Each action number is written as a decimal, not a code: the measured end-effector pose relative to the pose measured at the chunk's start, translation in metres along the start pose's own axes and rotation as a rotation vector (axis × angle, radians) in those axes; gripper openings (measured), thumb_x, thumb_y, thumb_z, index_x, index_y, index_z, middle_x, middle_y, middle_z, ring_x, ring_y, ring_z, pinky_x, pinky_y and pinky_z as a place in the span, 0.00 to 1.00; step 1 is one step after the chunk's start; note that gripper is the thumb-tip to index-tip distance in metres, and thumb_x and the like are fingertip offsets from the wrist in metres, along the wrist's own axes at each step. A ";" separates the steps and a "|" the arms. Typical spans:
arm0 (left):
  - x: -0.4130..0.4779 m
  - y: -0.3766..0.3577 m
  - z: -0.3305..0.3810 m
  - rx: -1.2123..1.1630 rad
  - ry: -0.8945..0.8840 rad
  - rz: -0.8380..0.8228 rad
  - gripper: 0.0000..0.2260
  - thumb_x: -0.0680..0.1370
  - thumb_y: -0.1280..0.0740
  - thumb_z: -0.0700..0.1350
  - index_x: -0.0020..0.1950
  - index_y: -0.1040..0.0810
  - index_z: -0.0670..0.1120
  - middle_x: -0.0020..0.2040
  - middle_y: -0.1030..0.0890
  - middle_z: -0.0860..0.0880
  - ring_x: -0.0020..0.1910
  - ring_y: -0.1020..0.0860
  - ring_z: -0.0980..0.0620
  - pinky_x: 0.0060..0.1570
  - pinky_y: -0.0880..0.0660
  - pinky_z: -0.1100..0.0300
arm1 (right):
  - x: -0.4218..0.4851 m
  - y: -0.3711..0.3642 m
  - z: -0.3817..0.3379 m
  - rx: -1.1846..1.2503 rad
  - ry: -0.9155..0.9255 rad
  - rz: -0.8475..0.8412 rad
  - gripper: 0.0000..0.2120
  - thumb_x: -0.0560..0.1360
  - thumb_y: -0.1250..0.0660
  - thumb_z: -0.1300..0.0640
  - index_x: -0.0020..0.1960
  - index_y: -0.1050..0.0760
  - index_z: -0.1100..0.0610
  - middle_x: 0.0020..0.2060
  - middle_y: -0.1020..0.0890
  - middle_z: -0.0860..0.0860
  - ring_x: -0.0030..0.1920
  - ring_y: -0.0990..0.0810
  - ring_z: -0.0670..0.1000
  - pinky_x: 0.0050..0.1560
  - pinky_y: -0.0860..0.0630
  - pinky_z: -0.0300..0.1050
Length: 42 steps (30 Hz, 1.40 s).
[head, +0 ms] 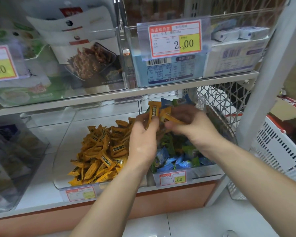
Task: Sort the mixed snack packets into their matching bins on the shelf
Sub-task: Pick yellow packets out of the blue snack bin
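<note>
Hands meet over the clear plastic bins [67,134]: left hand [143,134] pinches an upright orange foil snack packet [153,112], right hand [191,124] grips a second orange packet [171,118], tilted.

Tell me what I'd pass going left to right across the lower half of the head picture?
Tinted clear plastic bin → clear plastic bin of orange snack packets → clear plastic bin of blue and green snack packets → white metal shelf post → white slotted plastic basket.
</note>
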<state>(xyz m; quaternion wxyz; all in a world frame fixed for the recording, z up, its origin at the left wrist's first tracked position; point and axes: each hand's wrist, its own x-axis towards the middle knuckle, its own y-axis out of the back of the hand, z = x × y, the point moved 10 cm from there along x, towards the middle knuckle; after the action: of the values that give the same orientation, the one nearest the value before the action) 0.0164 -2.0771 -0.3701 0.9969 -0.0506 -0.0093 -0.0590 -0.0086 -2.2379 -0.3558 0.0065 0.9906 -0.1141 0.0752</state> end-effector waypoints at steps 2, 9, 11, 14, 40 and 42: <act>-0.006 -0.006 -0.001 -0.141 0.064 -0.021 0.11 0.83 0.39 0.46 0.65 0.26 0.47 0.57 0.17 0.46 0.53 0.17 0.50 0.49 0.18 0.51 | -0.004 -0.011 0.001 -0.014 0.023 0.015 0.16 0.66 0.19 0.60 0.50 0.21 0.54 0.45 0.14 0.50 0.49 0.15 0.50 0.49 0.20 0.45; -0.008 0.014 0.010 0.058 -0.036 -0.040 0.09 0.81 0.34 0.47 0.58 0.21 0.46 0.49 0.14 0.46 0.49 0.16 0.47 0.51 0.19 0.45 | -0.006 -0.038 -0.008 -0.326 0.146 -0.030 0.13 0.63 0.18 0.52 0.43 0.20 0.50 0.39 0.16 0.45 0.42 0.17 0.46 0.43 0.23 0.40; -0.002 0.034 0.015 0.164 -0.084 -0.001 0.08 0.80 0.32 0.50 0.55 0.19 0.47 0.45 0.14 0.48 0.46 0.16 0.47 0.48 0.19 0.50 | -0.006 -0.049 -0.012 -0.382 0.155 -0.147 0.16 0.62 0.18 0.47 0.47 0.19 0.46 0.42 0.15 0.42 0.44 0.17 0.41 0.46 0.22 0.36; 0.012 0.078 0.025 0.525 -0.195 0.080 0.09 0.78 0.31 0.56 0.53 0.21 0.53 0.38 0.17 0.56 0.38 0.20 0.59 0.35 0.28 0.71 | 0.005 -0.026 -0.018 -0.340 0.147 -0.129 0.16 0.65 0.20 0.45 0.50 0.19 0.45 0.43 0.14 0.43 0.46 0.16 0.42 0.50 0.22 0.37; -0.013 -0.037 -0.013 1.433 -0.681 -0.413 0.17 0.72 0.35 0.62 0.59 0.20 0.61 0.54 0.16 0.57 0.60 0.23 0.51 0.72 0.48 0.53 | 0.015 -0.004 0.075 -1.227 -0.240 -0.528 0.08 0.70 0.29 0.56 0.49 0.19 0.51 0.44 0.16 0.50 0.45 0.18 0.51 0.47 0.18 0.50; -0.012 -0.036 -0.013 1.427 -0.668 -0.410 0.18 0.72 0.35 0.63 0.59 0.20 0.61 0.55 0.16 0.57 0.61 0.23 0.52 0.73 0.47 0.52 | 0.017 0.005 0.055 -1.099 -0.183 -0.415 0.06 0.69 0.28 0.56 0.44 0.20 0.47 0.41 0.16 0.47 0.43 0.18 0.49 0.44 0.19 0.47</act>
<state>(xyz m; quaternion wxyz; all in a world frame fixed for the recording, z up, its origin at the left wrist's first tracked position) 0.0002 -2.1124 -0.3802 0.7032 0.5846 -0.3507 -0.2020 0.0148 -2.2485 -0.4072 0.5232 0.8461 0.0596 -0.0834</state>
